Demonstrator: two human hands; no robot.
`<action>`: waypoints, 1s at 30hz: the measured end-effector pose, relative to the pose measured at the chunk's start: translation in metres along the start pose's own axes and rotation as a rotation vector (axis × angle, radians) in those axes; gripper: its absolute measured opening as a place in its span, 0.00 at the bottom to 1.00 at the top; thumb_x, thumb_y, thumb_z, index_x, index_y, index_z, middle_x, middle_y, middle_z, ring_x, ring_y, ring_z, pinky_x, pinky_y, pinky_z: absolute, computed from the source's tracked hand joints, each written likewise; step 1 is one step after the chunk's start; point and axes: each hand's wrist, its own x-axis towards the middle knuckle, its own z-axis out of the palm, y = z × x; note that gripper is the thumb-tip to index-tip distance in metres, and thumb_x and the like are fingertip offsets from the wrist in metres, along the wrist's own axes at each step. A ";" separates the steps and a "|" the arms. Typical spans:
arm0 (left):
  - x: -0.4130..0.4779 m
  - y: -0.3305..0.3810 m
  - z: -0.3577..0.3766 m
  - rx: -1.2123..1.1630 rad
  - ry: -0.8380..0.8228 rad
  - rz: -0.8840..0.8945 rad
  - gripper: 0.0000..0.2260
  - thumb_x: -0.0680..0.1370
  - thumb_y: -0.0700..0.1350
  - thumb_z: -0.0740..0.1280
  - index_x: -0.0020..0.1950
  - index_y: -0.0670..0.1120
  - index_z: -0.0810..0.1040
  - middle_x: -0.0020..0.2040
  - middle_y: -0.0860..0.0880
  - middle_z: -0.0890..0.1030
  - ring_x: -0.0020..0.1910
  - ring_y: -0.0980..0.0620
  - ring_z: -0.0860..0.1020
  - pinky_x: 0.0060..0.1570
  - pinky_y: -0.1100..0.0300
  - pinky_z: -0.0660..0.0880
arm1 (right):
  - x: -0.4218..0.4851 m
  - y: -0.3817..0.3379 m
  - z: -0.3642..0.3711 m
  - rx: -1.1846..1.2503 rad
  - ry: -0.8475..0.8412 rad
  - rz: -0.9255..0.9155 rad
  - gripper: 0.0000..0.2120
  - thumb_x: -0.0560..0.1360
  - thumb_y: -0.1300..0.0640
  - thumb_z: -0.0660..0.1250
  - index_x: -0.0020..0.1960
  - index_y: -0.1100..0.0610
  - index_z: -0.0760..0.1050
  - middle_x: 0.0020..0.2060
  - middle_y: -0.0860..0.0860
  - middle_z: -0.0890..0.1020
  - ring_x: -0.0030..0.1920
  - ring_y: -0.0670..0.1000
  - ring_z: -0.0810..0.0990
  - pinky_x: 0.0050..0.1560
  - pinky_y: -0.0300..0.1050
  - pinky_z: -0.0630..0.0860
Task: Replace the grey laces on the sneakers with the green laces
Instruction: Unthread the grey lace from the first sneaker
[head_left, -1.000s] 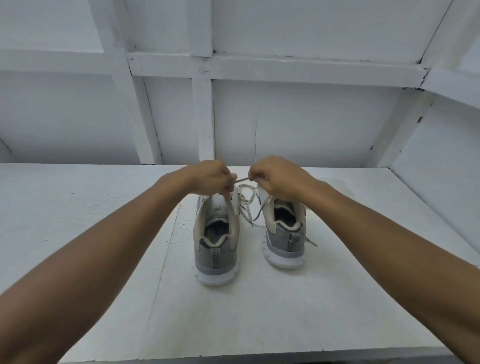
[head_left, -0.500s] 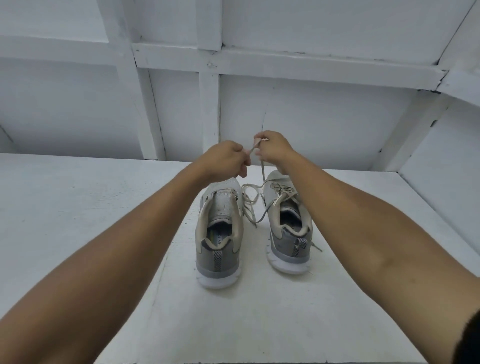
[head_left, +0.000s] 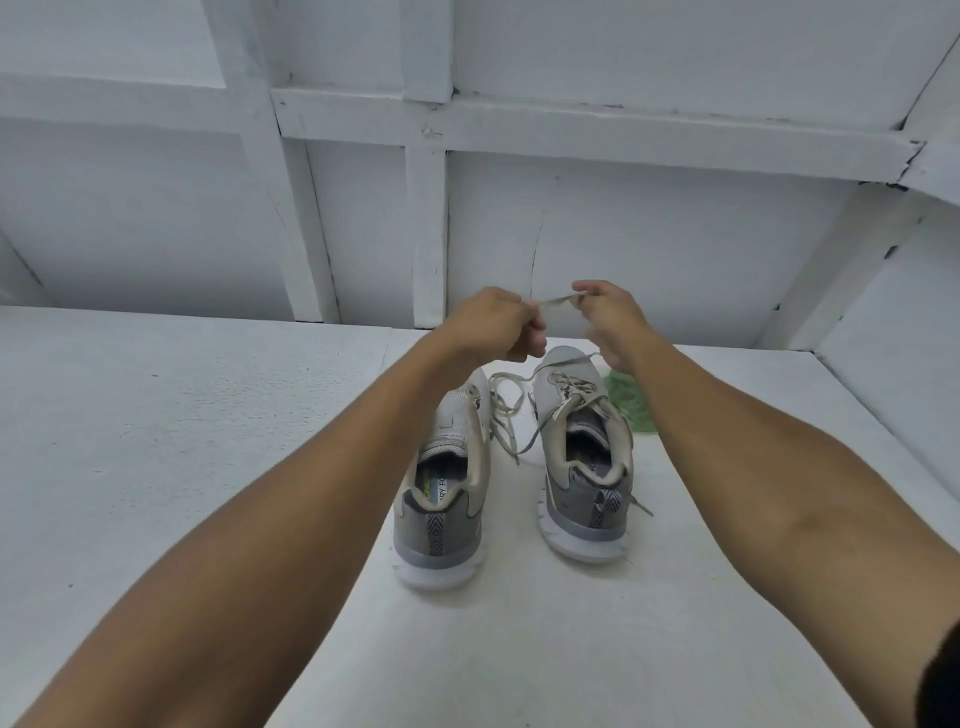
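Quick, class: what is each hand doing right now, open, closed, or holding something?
Left hand: closed, pinching the grey lace.
Right hand: closed, pinching the same lace.

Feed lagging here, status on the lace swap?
Left hand and right hand pinch grey lace between them. Right sneaker laced grey. Green laces beyond it, partly hidden by forearm.

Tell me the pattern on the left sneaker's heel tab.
Black-and-white chevrons on the heel tab, clearest in the head view.
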 end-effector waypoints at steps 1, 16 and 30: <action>-0.001 0.005 -0.001 -0.174 -0.013 -0.007 0.13 0.83 0.40 0.55 0.41 0.42 0.74 0.29 0.49 0.79 0.36 0.48 0.79 0.43 0.57 0.75 | -0.002 0.000 -0.006 -0.037 0.003 -0.007 0.07 0.81 0.59 0.61 0.54 0.52 0.77 0.48 0.50 0.76 0.48 0.50 0.73 0.49 0.44 0.71; -0.032 0.007 -0.039 0.339 0.110 0.359 0.15 0.83 0.50 0.59 0.59 0.43 0.80 0.57 0.50 0.83 0.54 0.56 0.78 0.64 0.53 0.73 | -0.196 -0.085 -0.036 -0.894 -0.398 -0.844 0.15 0.82 0.51 0.54 0.54 0.57 0.76 0.34 0.48 0.78 0.33 0.44 0.74 0.35 0.41 0.71; -0.095 0.044 -0.009 -0.488 -0.209 0.280 0.25 0.82 0.57 0.49 0.48 0.39 0.77 0.39 0.43 0.82 0.49 0.42 0.81 0.54 0.55 0.77 | -0.215 -0.053 -0.021 -0.698 -0.325 -0.696 0.13 0.82 0.48 0.56 0.60 0.49 0.76 0.40 0.48 0.82 0.38 0.43 0.78 0.42 0.44 0.72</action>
